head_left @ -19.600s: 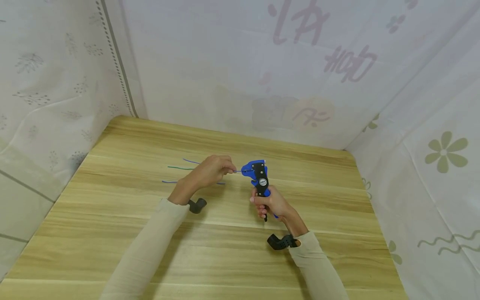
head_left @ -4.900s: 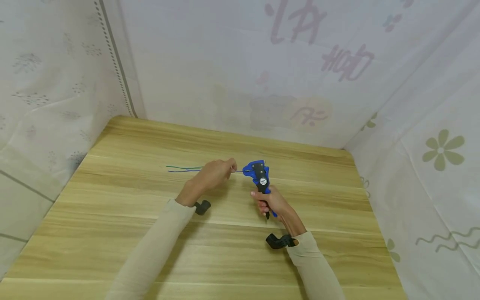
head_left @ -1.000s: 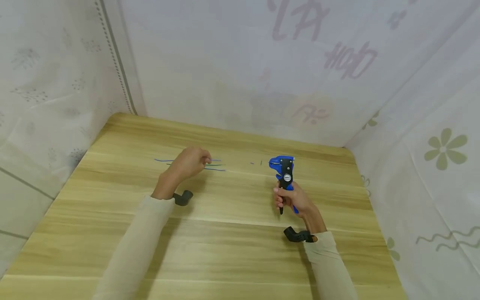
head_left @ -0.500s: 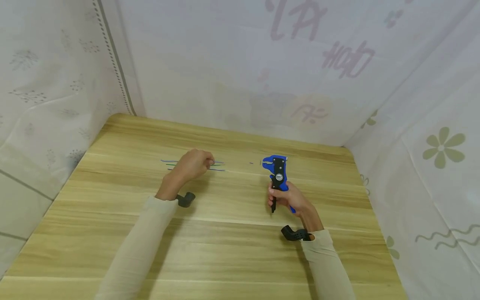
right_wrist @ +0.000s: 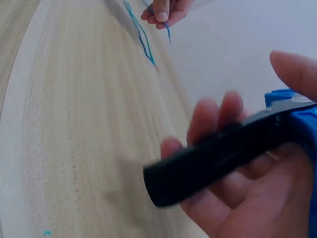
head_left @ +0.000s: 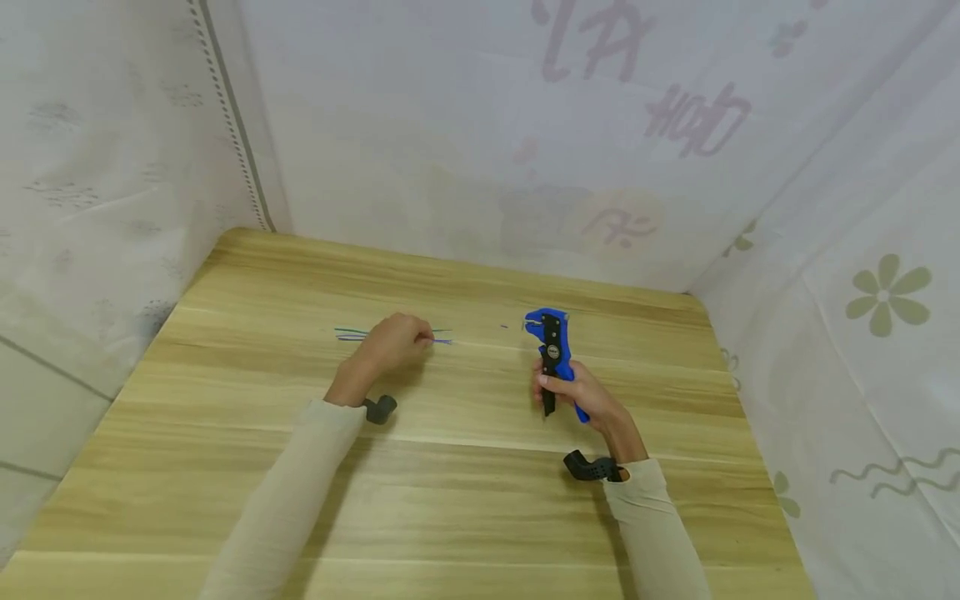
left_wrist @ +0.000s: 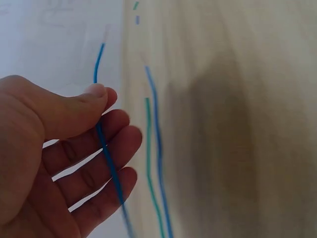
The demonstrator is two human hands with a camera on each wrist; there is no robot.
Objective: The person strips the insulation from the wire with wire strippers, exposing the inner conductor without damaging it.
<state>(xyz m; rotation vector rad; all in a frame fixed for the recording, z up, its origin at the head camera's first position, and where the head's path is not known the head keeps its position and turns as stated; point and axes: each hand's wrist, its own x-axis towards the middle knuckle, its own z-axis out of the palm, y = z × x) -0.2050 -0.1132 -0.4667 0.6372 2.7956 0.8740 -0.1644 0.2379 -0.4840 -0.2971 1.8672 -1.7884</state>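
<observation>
My left hand [head_left: 390, 342] pinches a thin blue wire [left_wrist: 97, 62] between thumb and forefinger. The wire runs down across the other fingers, and a bare end shows at its tip. Beneath it on the table lie a green wire [left_wrist: 148, 134] and a second blue wire [left_wrist: 158, 144], side by side. My right hand [head_left: 581, 392] grips a blue and black wire stripper [head_left: 552, 337] upright by its handles, its head toward the left hand. The stripper's jaws are parted with no wire in them, and its handles stand spread.
Short insulation scraps lie on the wooden table [head_left: 465, 500] between the hands: a green scrap [left_wrist: 135, 6] and a purplish scrap [left_wrist: 137, 20]. A teal scrap [right_wrist: 47, 232] sits elsewhere on it. Printed cloth [head_left: 450, 125] walls the back and sides.
Since 4.9 s ago the wire has left the stripper and the hands have parted. Over the last second the left hand has lifted the far blue wire; the stripper has moved left and its handles have spread.
</observation>
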